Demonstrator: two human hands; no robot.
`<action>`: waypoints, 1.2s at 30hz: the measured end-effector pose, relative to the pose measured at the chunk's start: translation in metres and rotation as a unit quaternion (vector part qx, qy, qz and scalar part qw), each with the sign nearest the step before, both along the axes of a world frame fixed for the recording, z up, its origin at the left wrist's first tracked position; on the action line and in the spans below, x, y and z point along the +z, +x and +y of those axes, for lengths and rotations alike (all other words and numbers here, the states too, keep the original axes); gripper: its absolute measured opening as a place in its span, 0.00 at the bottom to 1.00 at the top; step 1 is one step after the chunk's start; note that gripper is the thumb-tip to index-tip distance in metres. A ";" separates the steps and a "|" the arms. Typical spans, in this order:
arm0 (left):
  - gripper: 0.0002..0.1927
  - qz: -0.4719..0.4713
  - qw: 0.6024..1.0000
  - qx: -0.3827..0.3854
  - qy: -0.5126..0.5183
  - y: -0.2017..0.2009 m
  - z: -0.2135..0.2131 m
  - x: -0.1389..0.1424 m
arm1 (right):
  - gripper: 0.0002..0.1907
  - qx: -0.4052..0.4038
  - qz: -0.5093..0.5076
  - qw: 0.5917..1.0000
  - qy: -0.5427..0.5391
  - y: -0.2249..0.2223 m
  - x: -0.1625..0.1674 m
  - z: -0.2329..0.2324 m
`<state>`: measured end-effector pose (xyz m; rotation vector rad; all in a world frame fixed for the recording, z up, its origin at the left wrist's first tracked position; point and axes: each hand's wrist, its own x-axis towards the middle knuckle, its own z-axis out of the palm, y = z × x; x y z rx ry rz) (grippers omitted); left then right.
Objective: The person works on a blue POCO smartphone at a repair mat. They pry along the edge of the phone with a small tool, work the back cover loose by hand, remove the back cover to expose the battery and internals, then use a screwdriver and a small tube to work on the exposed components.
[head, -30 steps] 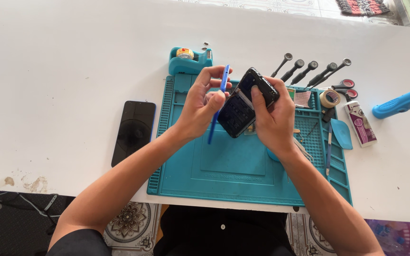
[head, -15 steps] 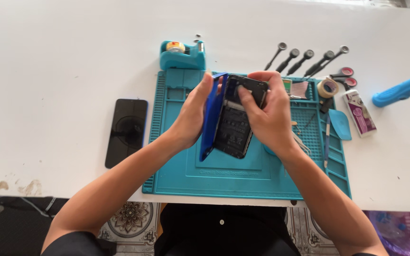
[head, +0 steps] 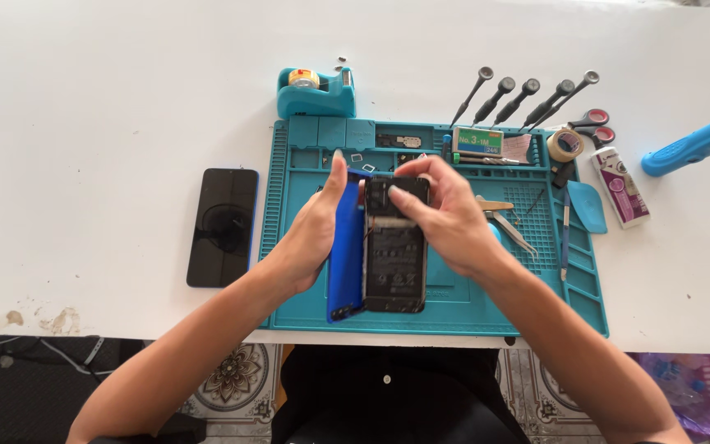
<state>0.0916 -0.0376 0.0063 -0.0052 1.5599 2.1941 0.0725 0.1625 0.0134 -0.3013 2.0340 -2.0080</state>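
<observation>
An opened black phone body [head: 394,263] with its insides exposed lies lengthwise over the teal work mat [head: 306,296]. A blue back cover [head: 345,263] stands tilted along its left side. My left hand [head: 312,230] grips the blue cover from the left, thumb up at its top edge. My right hand [head: 445,215] pinches the top end of the phone body from the right, fingers curled over it.
A black phone [head: 223,226] lies flat left of the mat. A teal tape dispenser [head: 314,90] sits behind it. Several screwdrivers [head: 527,99], scissors [head: 595,125], a tape roll [head: 564,145], tweezers [head: 507,220], a blue pick [head: 589,205] and a blue-handled tool [head: 696,141] lie to the right.
The phone body and blue cover came down from mid-air toward the mat and turned lengthwise. The cover now stands apart along the left side.
</observation>
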 end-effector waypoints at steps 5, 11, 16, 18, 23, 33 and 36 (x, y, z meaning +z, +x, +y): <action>0.39 0.019 0.996 0.015 -0.085 0.004 -0.009 -0.012 | 0.13 0.001 -0.045 0.999 -0.013 0.007 -0.018 0.006; 0.28 0.075 0.990 0.063 -0.098 0.008 -0.012 -0.028 | 0.12 -0.004 -0.063 0.998 0.005 0.007 -0.026 0.009; 0.26 0.088 0.990 0.052 -0.099 0.002 -0.012 -0.030 | 0.12 -0.002 -0.062 0.997 0.044 0.003 -0.023 0.012; 0.24 0.071 0.988 0.071 -0.119 0.002 -0.013 -0.030 | 0.12 -0.007 -0.069 0.996 0.061 0.003 -0.022 0.013; 0.25 0.245 0.918 0.116 -0.290 0.008 -0.015 -0.035 | 0.13 -0.014 -0.039 0.997 0.062 0.008 -0.024 0.011; 0.41 0.361 0.774 -0.002 -0.521 0.027 -0.021 -0.024 | 0.17 0.009 0.173 0.889 0.424 0.011 0.001 0.013; 0.41 0.363 0.763 -0.008 -0.534 0.027 -0.019 -0.021 | 0.17 0.019 0.250 0.890 0.381 0.015 0.003 0.011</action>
